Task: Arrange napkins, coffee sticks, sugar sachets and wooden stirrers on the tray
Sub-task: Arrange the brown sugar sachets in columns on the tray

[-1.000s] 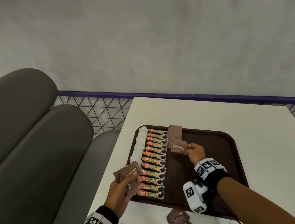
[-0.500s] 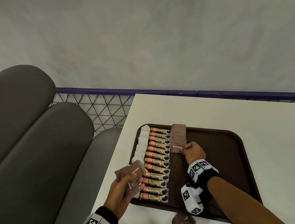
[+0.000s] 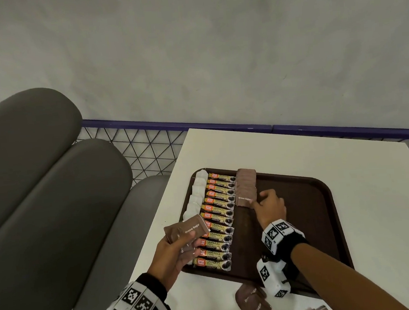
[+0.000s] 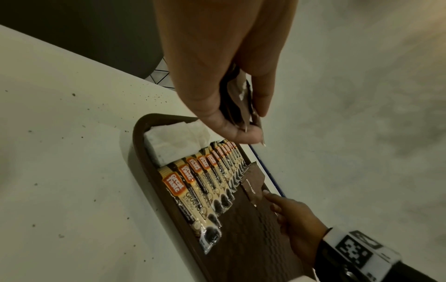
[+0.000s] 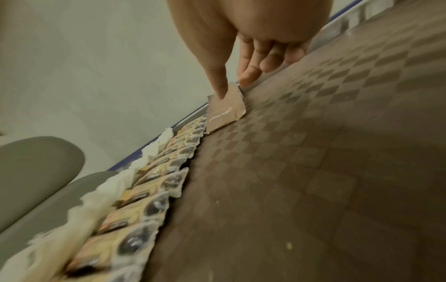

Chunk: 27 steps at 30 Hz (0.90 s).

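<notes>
A brown tray (image 3: 321, 219) carries a column of white napkins (image 3: 197, 197), a column of coffee sticks (image 3: 219, 217) and a short overlapping row of brown sugar sachets (image 3: 246, 188). My right hand (image 3: 257, 200) is on the tray at the near end of that row. In the right wrist view its thumb and forefinger (image 5: 233, 86) pinch the corner of the nearest sachet (image 5: 224, 112), which lies flat. My left hand (image 3: 179, 249) hovers over the tray's near-left corner and grips several brown sugar sachets (image 3: 187, 230), seen edge-on in the left wrist view (image 4: 241, 106). No wooden stirrers are in view.
Loose brown sugar sachets (image 3: 254, 305) lie on the white table (image 3: 296, 152) in front of the tray. The right half of the tray is bare. A grey padded bench (image 3: 42, 192) runs along the left, and a purple rail (image 3: 220, 126) with wire mesh stands behind the table.
My right hand brought a sachet down from above the tray and laid it at the near end of the sugar row. The left hand kept its bundle in place.
</notes>
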Tool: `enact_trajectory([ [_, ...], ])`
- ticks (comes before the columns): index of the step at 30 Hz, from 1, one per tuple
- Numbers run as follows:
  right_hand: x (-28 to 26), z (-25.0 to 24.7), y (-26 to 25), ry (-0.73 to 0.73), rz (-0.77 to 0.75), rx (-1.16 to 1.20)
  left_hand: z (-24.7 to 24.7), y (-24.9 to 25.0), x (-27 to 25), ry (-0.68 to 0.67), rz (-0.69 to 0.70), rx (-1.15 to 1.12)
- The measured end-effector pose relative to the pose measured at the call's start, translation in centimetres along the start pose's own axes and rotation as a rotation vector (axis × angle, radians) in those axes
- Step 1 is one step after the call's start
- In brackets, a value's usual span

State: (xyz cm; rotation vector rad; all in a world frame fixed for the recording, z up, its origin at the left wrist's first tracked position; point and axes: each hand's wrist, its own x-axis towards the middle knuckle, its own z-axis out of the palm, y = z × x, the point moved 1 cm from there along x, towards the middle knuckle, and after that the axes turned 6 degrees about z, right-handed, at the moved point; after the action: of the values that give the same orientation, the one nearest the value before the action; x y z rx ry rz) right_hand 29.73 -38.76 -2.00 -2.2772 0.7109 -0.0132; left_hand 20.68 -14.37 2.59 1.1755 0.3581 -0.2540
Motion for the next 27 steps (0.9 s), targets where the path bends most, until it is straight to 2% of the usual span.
enact_trajectory([
  [3,-1.6,0.0,-0.7,-0.091,-0.132,0.14,0.4,-0.1,-0.5,-0.023,-0.006,0.035],
  [6,-3.8,-0.4,-2.1,-0.32,-0.211,0.298,0.9,-0.1,-0.9,-0.048,-0.005,0.048],
  [11,-7.7,-1.0,-4.1,-0.769,-0.245,0.432,1.5,0.2,-1.5,-0.056,0.011,0.073],
  [14,-8.8,-1.1,-4.3,-0.876,-0.234,0.477,1.7,0.2,-1.8,-0.062,0.01,0.087],
  [18,-9.2,-0.9,-3.9,-0.864,-0.235,0.499,1.7,-0.1,-2.2,-0.067,-0.008,0.086],
  [21,-8.7,-0.8,-3.2,-0.803,-0.195,0.505,1.5,-0.4,-2.2,-0.069,-0.049,0.03],
  [27,-4.5,-1.0,-0.7,-0.44,0.003,0.493,1.0,0.0,-1.9,-0.044,-0.117,-0.114],
])
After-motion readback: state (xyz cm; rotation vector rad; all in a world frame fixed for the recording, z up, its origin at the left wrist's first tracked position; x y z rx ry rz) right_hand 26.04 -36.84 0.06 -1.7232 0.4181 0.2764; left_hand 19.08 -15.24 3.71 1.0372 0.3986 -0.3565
